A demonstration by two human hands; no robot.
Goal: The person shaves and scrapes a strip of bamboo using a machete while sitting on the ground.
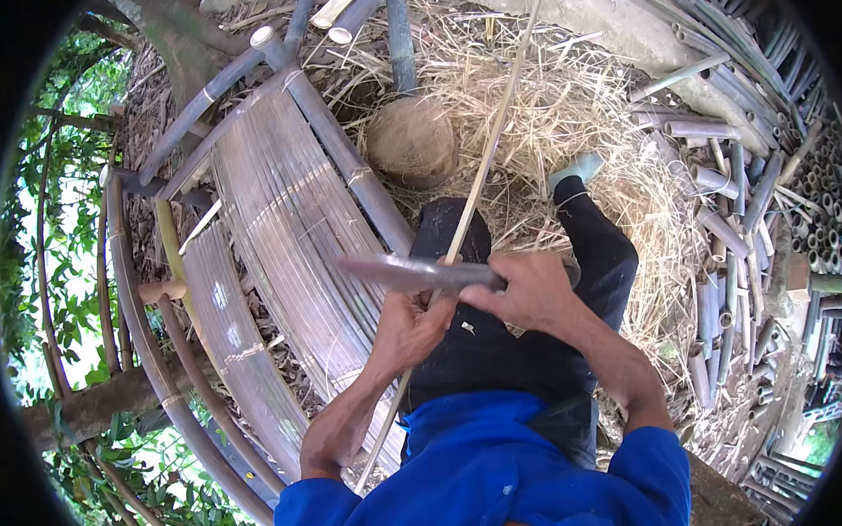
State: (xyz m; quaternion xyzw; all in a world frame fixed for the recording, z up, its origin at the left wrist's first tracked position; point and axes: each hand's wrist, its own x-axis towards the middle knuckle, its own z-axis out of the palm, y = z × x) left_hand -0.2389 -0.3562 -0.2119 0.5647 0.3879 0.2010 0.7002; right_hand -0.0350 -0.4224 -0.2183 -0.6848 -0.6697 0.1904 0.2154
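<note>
A long thin bamboo strip (493, 142) slants from the far top edge down across my lap, its near end passing beside my left forearm. My left hand (412, 328) is closed around it over my thigh. In my right hand (531, 292) is a knife (412, 272) with a broad dark blade, its fingers wrapped round the handle. The blade points left and crosses the strip just beyond my left hand; whether the edge bites into it I cannot tell. A small pale shaving (468, 328) lies on my dark trousers.
A slatted bamboo bench (279, 184) stands close on my left, with a bamboo rail (129, 264) beyond it. Ahead sits a round wooden block (412, 143) among heaped shavings (527, 102). Cut bamboo poles (715, 178) are piled along the right.
</note>
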